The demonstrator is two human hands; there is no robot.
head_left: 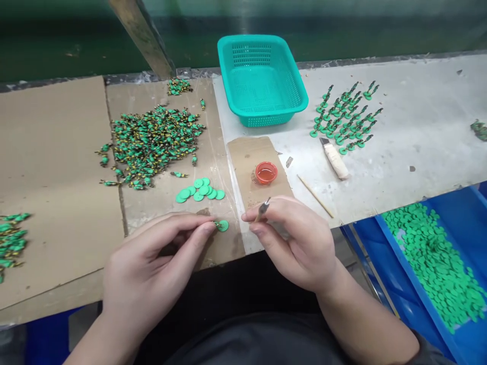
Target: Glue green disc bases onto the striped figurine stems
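Note:
Between the thumb and fingers of my left hand [152,268] is a small figurine [216,223], mostly covered by the fingertips. A round green base [223,226] sits at its end, facing right. My right hand [297,238] pinches a thin brush-like tool [263,208] with a dark tip pointing up. Just beyond the right hand, a small red cup [266,173] of liquid stands on a piece of cardboard [251,150]. Loose green discs [203,189] lie ahead of the left hand. Behind them is a heap of green, yellow and dark figurines [152,144].
A teal basket [262,96] stands at the back. To its right, several figurines on green bases [346,116] stand upright. A wrapped-handle knife [335,159] and a wooden stick [315,196] lie nearby. Below the table's right edge, a blue bin [403,253] holds green discs. More figurines [13,238] lie far left.

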